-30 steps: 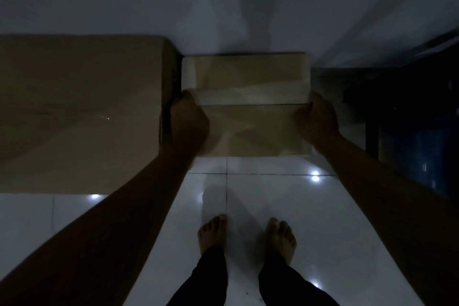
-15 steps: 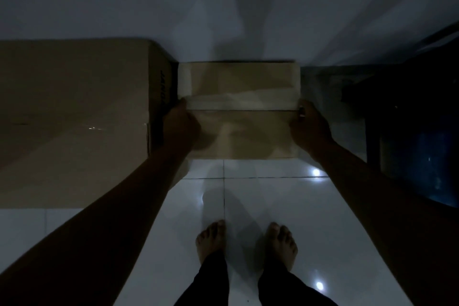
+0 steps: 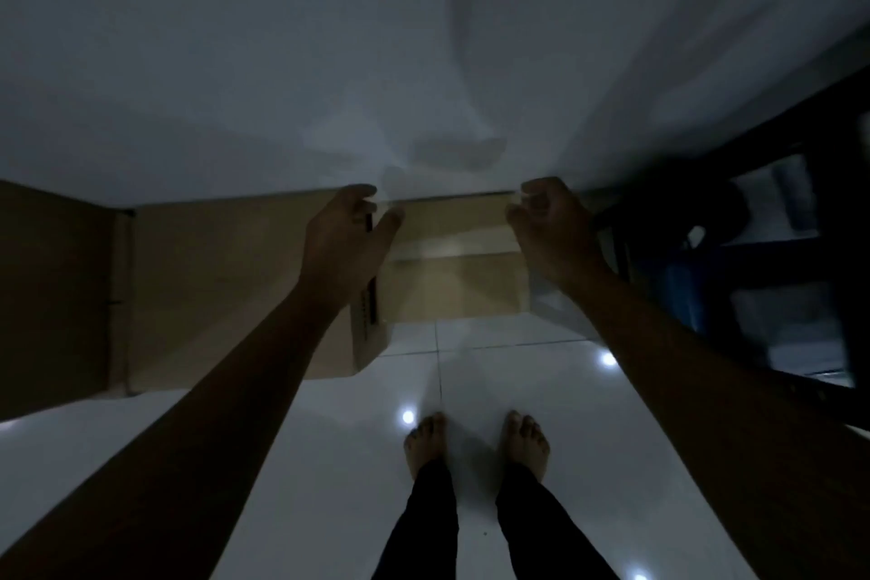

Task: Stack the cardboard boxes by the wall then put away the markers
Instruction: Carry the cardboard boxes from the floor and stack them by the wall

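The small box [image 3: 459, 268] sits wedged between the large box [image 3: 235, 287] and a dark rack [image 3: 777, 250] (wall [image 3: 423, 61] behind).

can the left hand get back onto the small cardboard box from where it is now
Probably yes. The left hand hangs open above the left edge of the small cardboard box, nothing between them. The large cardboard box beside it may crowd that side.

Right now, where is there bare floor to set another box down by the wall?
Bare tile lies in front of the small box, up to the feet, and runs left along the large box. Against the wall it is crowded: both boxes abut, with a dark shelf frame on the right.
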